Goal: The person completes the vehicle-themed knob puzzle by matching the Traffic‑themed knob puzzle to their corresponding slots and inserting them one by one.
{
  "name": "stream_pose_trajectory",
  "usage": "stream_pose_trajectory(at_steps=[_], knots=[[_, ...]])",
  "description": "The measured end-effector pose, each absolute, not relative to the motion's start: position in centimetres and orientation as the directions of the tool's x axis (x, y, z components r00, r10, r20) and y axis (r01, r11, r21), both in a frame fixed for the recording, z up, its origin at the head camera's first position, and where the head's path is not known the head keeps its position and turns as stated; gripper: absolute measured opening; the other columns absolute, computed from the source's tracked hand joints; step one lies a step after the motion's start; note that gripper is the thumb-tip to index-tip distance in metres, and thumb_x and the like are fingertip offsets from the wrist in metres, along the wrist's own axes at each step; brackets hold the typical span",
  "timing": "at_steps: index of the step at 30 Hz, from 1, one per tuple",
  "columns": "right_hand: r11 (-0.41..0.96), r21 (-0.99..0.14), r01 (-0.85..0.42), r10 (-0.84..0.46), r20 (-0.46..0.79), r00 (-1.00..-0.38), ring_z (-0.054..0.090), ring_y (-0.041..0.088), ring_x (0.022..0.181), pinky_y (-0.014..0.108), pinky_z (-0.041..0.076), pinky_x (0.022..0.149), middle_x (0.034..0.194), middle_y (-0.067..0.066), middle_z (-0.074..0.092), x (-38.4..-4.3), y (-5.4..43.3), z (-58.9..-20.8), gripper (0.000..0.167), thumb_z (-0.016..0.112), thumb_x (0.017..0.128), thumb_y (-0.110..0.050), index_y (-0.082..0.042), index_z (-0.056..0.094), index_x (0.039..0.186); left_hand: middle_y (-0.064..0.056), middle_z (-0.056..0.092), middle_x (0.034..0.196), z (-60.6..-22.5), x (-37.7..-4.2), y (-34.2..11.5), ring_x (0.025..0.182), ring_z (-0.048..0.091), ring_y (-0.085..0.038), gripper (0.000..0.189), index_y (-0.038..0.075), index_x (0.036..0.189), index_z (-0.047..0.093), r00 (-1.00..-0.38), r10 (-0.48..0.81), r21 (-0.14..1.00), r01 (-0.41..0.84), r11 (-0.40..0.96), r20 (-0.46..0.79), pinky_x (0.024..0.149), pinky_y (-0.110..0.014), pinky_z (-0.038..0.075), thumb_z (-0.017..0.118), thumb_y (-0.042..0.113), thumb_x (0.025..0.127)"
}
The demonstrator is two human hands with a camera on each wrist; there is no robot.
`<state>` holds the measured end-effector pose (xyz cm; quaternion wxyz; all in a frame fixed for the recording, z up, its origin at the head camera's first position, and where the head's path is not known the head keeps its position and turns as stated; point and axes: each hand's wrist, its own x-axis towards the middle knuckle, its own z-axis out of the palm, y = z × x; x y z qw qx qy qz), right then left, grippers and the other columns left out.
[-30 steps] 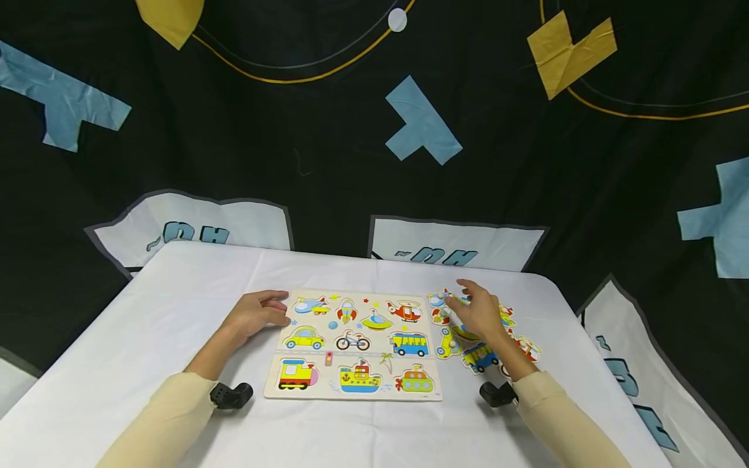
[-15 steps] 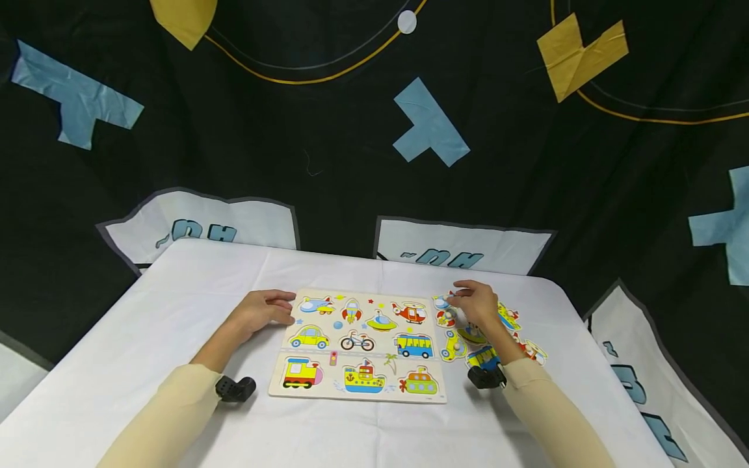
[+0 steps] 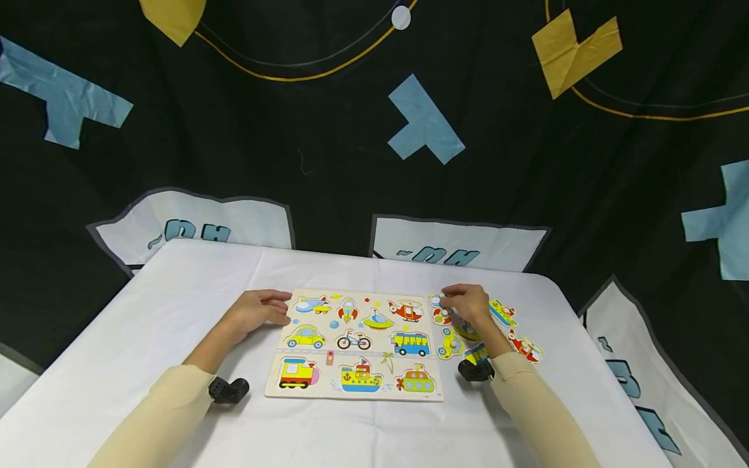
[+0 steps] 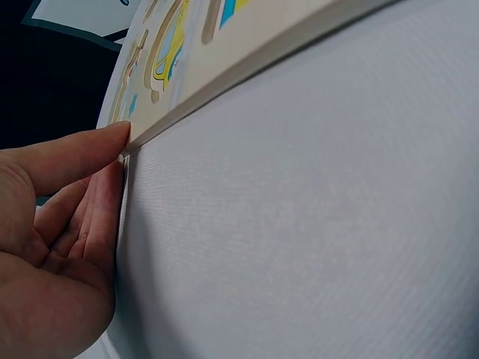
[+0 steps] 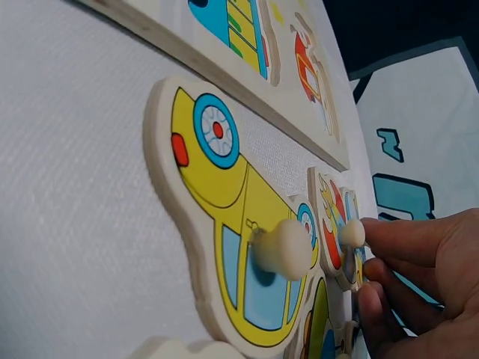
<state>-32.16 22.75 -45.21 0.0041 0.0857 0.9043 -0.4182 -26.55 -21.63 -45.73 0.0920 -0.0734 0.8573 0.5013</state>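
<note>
A wooden peg-puzzle board (image 3: 322,392) with vehicle pictures in its recesses lies on the white table. My left hand (image 3: 254,312) rests at its upper left edge; in the left wrist view the thumb tip (image 4: 120,132) meets the board's edge and the fingers lie along its side. To the right, my right hand (image 3: 473,304) reaches over loose pieces, thumb and fingertips drawn together at the airplane puzzle piece (image 3: 435,299). Its knob is hidden behind the rocket piece (image 5: 329,224). The yellow car piece (image 5: 247,202), with a pale knob, lies nearer the wrist.
Around the right hand lie a helicopter piece (image 3: 525,346), a yellow ship-like piece (image 3: 502,312) and a bus piece (image 3: 476,354), partly covered by the wrist camera (image 3: 476,370). A black cloth (image 3: 328,162) with blue and gold shapes hangs behind the table (image 3: 374,435).
My right hand has shifted left over the loose pieces, and its spread thumb and fingers have drawn together at the airplane piece. My left hand stays at the board's edge.
</note>
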Motion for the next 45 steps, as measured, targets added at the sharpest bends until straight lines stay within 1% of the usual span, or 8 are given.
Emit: stream_pose_trajectory(at_steps=[5, 10, 13, 23, 29, 32, 38, 45], knots=[[0.647, -0.753, 0.123, 0.134, -0.047, -0.99, 0.064, 0.033, 0.112, 0.043, 0.049, 0.094, 0.119, 0.016, 0.072, -32.6, 22.7, -45.7, 0.033, 0.075, 0.089, -0.022, -0.007, 0.075, 0.119, -0.009, 0.071, 0.112, -45.7, -26.6, -21.8, 0.105, 0.061, -0.024, 0.064, 0.008, 0.14, 0.059, -0.973, -0.026, 0.852, -0.214, 0.479, -0.23, 0.098, -0.041, 0.045, 0.082, 0.014, 0.081], [0.657, -0.744, 0.123, 0.146, -0.034, -0.989, 0.068, 0.028, 0.1, 0.03, 0.049, 0.077, 0.113, 0.013, 0.075, -32.7, 22.7, -46.0, 0.03, 0.075, 0.09, -0.024, -0.01, 0.076, 0.116, -0.009, 0.072, 0.113, -46.0, -26.7, -21.9, 0.107, 0.061, -0.025, 0.064, 0.008, 0.141, 0.059, -0.972, -0.025, 0.854, -0.219, 0.472, -0.235, 0.101, -0.043, 0.044, 0.081, 0.015, 0.081], [0.659, -0.742, 0.124, 0.153, -0.029, -0.988, 0.069, 0.025, 0.094, 0.025, 0.045, 0.072, 0.11, 0.013, 0.076, -32.7, 22.8, -46.1, 0.029, 0.074, 0.09, -0.024, -0.01, 0.077, 0.114, -0.008, 0.072, 0.114, -46.1, -26.9, -21.9, 0.107, 0.062, -0.025, 0.063, 0.008, 0.14, 0.059, -0.97, -0.028, 0.855, -0.225, 0.466, -0.24, 0.101, -0.043, 0.044, 0.081, 0.014, 0.081], [0.674, -0.73, 0.116, 0.153, -0.016, -0.988, 0.07, 0.025, 0.091, 0.027, 0.047, 0.07, 0.106, 0.012, 0.077, -32.9, 22.6, -45.9, 0.024, 0.075, 0.089, -0.023, -0.011, 0.079, 0.109, -0.011, 0.071, 0.115, -46.1, -26.8, -21.9, 0.108, 0.062, -0.026, 0.065, 0.007, 0.14, 0.059, -0.97, -0.033, 0.857, -0.229, 0.461, -0.242, 0.102, -0.045, 0.045, 0.083, 0.014, 0.08], [0.677, -0.724, 0.13, 0.146, -0.041, -0.988, 0.07, 0.022, 0.088, 0.023, 0.047, 0.065, 0.104, 0.012, 0.077, -33.0, 22.6, -45.6, 0.022, 0.073, 0.091, -0.022, -0.009, 0.079, 0.109, -0.012, 0.072, 0.115, -46.0, -26.6, -21.6, 0.107, 0.062, -0.025, 0.064, 0.007, 0.14, 0.06, -0.97, -0.037, 0.86, -0.229, 0.455, -0.239, 0.101, -0.045, 0.045, 0.083, 0.014, 0.08], [0.679, -0.721, 0.138, 0.148, -0.05, -0.988, 0.07, 0.022, 0.09, 0.023, 0.048, 0.067, 0.105, 0.012, 0.076, -33.1, 22.5, -45.4, 0.022, 0.073, 0.091, -0.022, -0.01, 0.079, 0.109, -0.012, 0.072, 0.114, -45.9, -26.5, -21.5, 0.106, 0.062, -0.025, 0.064, 0.007, 0.14, 0.06, -0.971, -0.041, 0.86, -0.228, 0.457, -0.236, 0.1, -0.044, 0.045, 0.083, 0.014, 0.08], [0.672, -0.726, 0.148, 0.159, -0.053, -0.986, 0.067, 0.025, 0.098, 0.031, 0.051, 0.079, 0.11, 0.011, 0.076, -33.2, 22.1, -44.8, 0.022, 0.074, 0.091, -0.022, -0.012, 0.079, 0.109, -0.011, 0.072, 0.113, -45.9, -26.5, -21.5, 0.106, 0.062, -0.025, 0.063, 0.007, 0.139, 0.06, -0.972, -0.044, 0.862, -0.226, 0.454, -0.232, 0.1, -0.044, 0.044, 0.082, 0.014, 0.081], [0.662, -0.745, 0.078, 0.119, 0.002, -0.993, 0.066, 0.027, 0.105, 0.039, 0.05, 0.088, 0.111, 0.01, 0.076, -32.8, 21.3, -43.7, 0.02, 0.076, 0.089, -0.019, -0.01, 0.08, 0.107, -0.012, 0.072, 0.114, -46.0, -26.5, -21.5, 0.108, 0.062, -0.026, 0.062, 0.006, 0.139, 0.06, -0.972, -0.041, 0.863, -0.225, 0.453, -0.232, 0.103, -0.047, 0.044, 0.081, 0.013, 0.081]])
